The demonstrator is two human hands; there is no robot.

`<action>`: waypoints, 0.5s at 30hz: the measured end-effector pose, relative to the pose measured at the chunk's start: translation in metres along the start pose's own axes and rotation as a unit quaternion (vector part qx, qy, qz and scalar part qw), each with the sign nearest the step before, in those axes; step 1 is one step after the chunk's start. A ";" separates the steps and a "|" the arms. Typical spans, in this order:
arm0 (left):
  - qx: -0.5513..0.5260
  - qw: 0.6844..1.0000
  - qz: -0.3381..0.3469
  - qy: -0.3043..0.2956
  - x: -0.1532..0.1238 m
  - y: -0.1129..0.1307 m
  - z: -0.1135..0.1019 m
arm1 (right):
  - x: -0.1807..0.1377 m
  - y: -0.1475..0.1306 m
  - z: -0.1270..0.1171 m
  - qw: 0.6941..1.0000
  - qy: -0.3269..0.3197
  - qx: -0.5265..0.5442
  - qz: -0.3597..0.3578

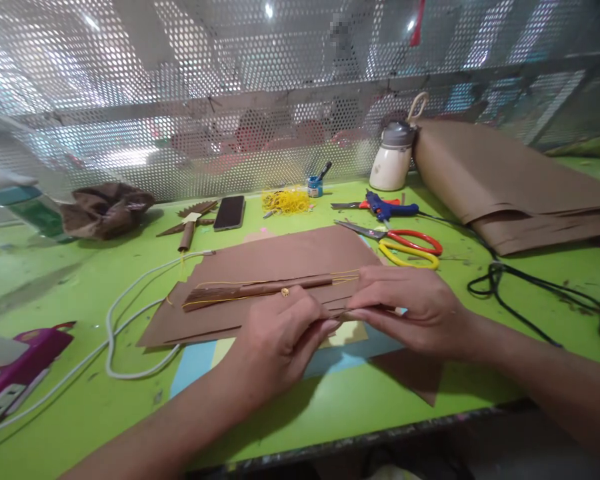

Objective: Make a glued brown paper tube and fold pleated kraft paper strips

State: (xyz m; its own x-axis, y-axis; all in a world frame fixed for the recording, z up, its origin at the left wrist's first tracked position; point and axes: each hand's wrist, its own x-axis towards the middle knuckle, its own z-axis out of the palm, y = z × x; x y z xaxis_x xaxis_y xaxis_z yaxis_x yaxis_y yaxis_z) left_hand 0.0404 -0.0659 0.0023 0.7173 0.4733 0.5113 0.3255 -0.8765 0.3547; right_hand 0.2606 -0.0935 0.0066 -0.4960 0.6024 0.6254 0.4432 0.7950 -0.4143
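My left hand [286, 328], a ring on one finger, is closed in a pinch near the front of the table. Facing it, my right hand [413, 308] is pinched too. Between the fingertips runs a thin brown strip [347, 313], apparently paper, mostly hidden by the fingers. Just beyond my hands lies a narrow brown paper roll [275, 287] with a fringed left end and yellow string along it. It rests on brown paper sheets [290, 253], which lie over blue and yellow paper [200, 360].
Red-and-yellow-handled scissors [413, 248] and a blue glue gun [387, 208] lie beyond my right hand. A white cable [111, 333] loops at left near a purple power strip [25, 367]. Behind are a phone [229, 213], yellow shreds [285, 201], a white bottle [391, 160] and folded brown paper [510, 173].
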 end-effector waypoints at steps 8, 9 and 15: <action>0.022 0.998 0.015 -0.050 0.003 -0.002 -0.008 | 0.000 0.000 -0.004 0.999 -0.029 0.010 0.020; 0.033 0.998 0.013 -0.048 0.002 -0.002 -0.008 | 0.000 -0.001 -0.004 0.999 -0.030 0.016 0.028; 0.051 0.997 -0.008 -0.052 0.000 -0.001 -0.009 | -0.001 -0.001 -0.005 0.992 -0.024 0.054 0.108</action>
State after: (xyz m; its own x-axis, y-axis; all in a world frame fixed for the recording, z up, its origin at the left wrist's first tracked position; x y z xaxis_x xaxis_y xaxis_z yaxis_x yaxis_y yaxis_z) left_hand 0.0347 -0.0644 0.0085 0.7700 0.4797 0.4206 0.3946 -0.8761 0.2770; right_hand 0.2644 -0.0951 0.0098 -0.4340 0.7605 0.4831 0.4626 0.6482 -0.6049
